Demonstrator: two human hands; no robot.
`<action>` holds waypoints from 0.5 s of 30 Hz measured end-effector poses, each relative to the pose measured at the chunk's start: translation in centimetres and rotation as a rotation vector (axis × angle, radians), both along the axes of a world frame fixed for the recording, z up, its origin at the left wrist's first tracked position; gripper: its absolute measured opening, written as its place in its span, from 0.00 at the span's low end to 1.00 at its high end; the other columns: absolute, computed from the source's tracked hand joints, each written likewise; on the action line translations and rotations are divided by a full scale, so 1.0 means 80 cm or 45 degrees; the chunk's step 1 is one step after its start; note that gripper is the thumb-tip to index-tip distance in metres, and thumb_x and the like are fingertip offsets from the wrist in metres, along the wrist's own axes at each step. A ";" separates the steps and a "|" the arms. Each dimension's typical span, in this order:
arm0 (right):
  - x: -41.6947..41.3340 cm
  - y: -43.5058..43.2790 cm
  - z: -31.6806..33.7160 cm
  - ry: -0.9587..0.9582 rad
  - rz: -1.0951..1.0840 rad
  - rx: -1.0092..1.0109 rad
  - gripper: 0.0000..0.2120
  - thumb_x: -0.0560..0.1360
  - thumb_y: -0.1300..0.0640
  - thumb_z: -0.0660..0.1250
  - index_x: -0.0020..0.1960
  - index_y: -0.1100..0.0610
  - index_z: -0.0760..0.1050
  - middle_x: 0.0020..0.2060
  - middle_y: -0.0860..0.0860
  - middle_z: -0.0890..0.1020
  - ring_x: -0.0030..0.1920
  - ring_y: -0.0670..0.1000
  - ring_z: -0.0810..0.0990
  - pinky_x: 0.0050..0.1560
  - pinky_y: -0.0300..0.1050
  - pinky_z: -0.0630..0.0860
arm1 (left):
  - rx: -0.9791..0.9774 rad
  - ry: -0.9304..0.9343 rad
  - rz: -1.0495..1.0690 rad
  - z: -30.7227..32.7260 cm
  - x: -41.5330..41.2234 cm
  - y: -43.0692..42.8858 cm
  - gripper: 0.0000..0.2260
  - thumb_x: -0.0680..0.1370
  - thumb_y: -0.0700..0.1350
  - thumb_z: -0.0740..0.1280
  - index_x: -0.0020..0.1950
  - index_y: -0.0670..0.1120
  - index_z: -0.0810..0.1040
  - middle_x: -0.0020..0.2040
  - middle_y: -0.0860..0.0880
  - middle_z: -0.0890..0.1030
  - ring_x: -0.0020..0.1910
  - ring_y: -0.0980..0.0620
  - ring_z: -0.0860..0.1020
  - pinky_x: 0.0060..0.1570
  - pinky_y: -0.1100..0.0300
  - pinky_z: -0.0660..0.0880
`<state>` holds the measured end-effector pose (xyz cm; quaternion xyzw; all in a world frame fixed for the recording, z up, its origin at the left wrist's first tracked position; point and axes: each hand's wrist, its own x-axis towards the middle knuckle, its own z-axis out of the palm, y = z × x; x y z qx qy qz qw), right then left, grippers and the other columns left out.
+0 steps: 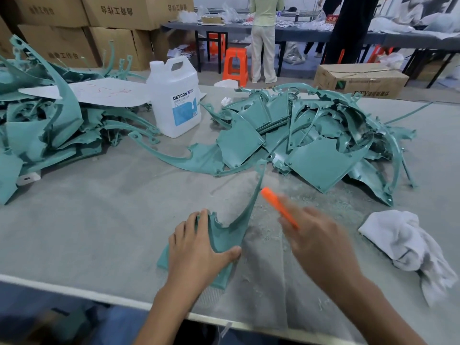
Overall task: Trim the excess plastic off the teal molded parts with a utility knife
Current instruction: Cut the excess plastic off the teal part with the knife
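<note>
A teal molded part (227, 232) with a long curved arm lies near the table's front edge. My left hand (196, 247) holds its wide lower end, thumb on top and fingers wrapped over the left edge. To the right of the part's arm, my right hand (316, 235) grips an orange utility knife (278, 207). The knife is blurred and points up and left, close to the arm; I cannot see the blade. Plastic shavings litter the cloth around the part.
Heaps of teal parts sit at the right (311, 140) and left (42, 125) of the grey table (99, 220). A white DEXCON jug (175, 98) stands between them. A crumpled white rag (408, 247) lies at the right. Boxes, orange stools and standing people fill the background.
</note>
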<state>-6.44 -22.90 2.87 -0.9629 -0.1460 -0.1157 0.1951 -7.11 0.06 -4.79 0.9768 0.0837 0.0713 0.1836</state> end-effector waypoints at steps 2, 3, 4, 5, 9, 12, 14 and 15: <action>-0.017 0.013 -0.012 0.162 0.154 -0.050 0.25 0.82 0.42 0.55 0.75 0.28 0.51 0.40 0.47 0.77 0.37 0.53 0.80 0.38 0.49 0.78 | -0.008 -0.011 0.002 0.000 -0.001 0.001 0.51 0.62 0.80 0.57 0.79 0.55 0.53 0.74 0.55 0.61 0.71 0.48 0.61 0.69 0.51 0.60; -0.015 0.011 -0.014 0.179 0.157 -0.061 0.25 0.82 0.42 0.55 0.75 0.27 0.51 0.41 0.47 0.78 0.38 0.54 0.80 0.39 0.50 0.78 | -0.012 -0.011 -0.004 0.000 -0.002 0.001 0.52 0.62 0.80 0.57 0.79 0.55 0.53 0.75 0.55 0.61 0.71 0.48 0.61 0.69 0.51 0.60; -0.007 0.004 -0.014 0.154 0.123 -0.061 0.24 0.82 0.43 0.54 0.75 0.27 0.52 0.41 0.48 0.79 0.36 0.53 0.80 0.38 0.51 0.79 | -0.017 -0.005 -0.012 -0.001 -0.002 0.002 0.52 0.62 0.81 0.57 0.79 0.54 0.52 0.75 0.55 0.60 0.71 0.48 0.60 0.69 0.51 0.59; 0.006 -0.007 -0.012 0.096 0.044 -0.034 0.23 0.82 0.44 0.54 0.75 0.29 0.55 0.39 0.50 0.79 0.33 0.53 0.79 0.36 0.52 0.80 | -0.029 -0.001 -0.017 -0.001 -0.002 0.002 0.52 0.62 0.80 0.57 0.79 0.54 0.51 0.75 0.55 0.60 0.71 0.49 0.59 0.70 0.51 0.59; 0.011 -0.006 -0.005 -0.108 -0.088 0.083 0.22 0.82 0.45 0.58 0.75 0.39 0.63 0.36 0.48 0.78 0.28 0.49 0.75 0.27 0.48 0.76 | -0.036 0.004 -0.011 0.002 -0.002 0.001 0.52 0.62 0.80 0.55 0.79 0.54 0.51 0.76 0.55 0.59 0.72 0.49 0.59 0.70 0.51 0.59; -0.013 0.018 -0.024 0.111 0.119 0.036 0.25 0.82 0.45 0.59 0.75 0.34 0.55 0.36 0.45 0.76 0.31 0.48 0.76 0.30 0.42 0.72 | -0.033 0.004 -0.001 0.003 -0.004 0.001 0.52 0.62 0.81 0.55 0.79 0.54 0.52 0.75 0.55 0.60 0.71 0.49 0.60 0.69 0.52 0.59; 0.001 0.004 -0.022 0.125 0.063 0.023 0.22 0.82 0.46 0.60 0.74 0.33 0.62 0.34 0.44 0.76 0.30 0.46 0.76 0.28 0.39 0.72 | -0.044 -0.008 -0.011 0.003 -0.004 0.001 0.52 0.62 0.81 0.57 0.79 0.54 0.52 0.74 0.55 0.61 0.70 0.49 0.61 0.68 0.52 0.60; 0.013 -0.006 -0.019 0.067 -0.007 0.029 0.21 0.82 0.48 0.60 0.74 0.37 0.67 0.33 0.44 0.76 0.28 0.46 0.76 0.26 0.40 0.73 | -0.050 -0.011 -0.016 0.003 -0.004 0.001 0.51 0.63 0.81 0.57 0.79 0.54 0.53 0.74 0.55 0.61 0.70 0.48 0.61 0.69 0.52 0.60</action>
